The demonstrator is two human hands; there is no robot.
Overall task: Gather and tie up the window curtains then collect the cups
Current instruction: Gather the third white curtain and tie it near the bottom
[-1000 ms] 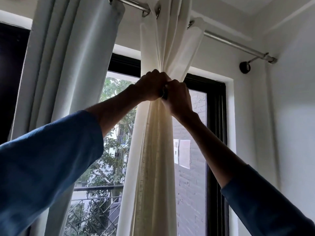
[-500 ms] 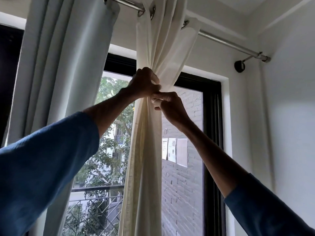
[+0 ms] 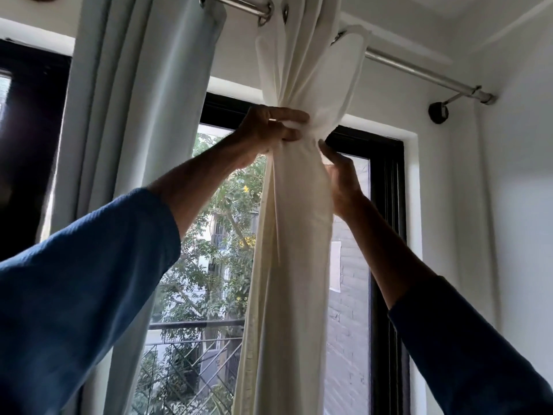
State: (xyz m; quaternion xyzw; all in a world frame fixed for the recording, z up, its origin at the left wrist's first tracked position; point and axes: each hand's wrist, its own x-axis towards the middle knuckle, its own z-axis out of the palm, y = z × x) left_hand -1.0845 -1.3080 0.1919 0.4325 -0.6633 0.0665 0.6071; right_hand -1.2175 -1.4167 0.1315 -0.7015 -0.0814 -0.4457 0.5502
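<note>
A cream-white curtain (image 3: 299,220) hangs from the metal rod (image 3: 419,70), gathered into one narrow bundle in front of the window. My left hand (image 3: 266,130) grips the bundle where it is pinched tight, fingers wrapped round the cloth from the left. My right hand (image 3: 342,181) is just below and to the right. Its fingers are straight and touch the bundle's right side, partly hidden behind the cloth. No cups are in view.
A pale grey-blue curtain (image 3: 143,115) hangs bunched on the left of the same rod. The black window frame (image 3: 386,235) stands behind, with trees and a balcony railing (image 3: 191,324) outside. A white wall (image 3: 508,205) closes the right side, and the rod's bracket (image 3: 438,112) is fixed there.
My right hand has left the pinch point, where it met the left hand, and moved down to the bundle's right side with straightened fingers. The left hand keeps its hold.
</note>
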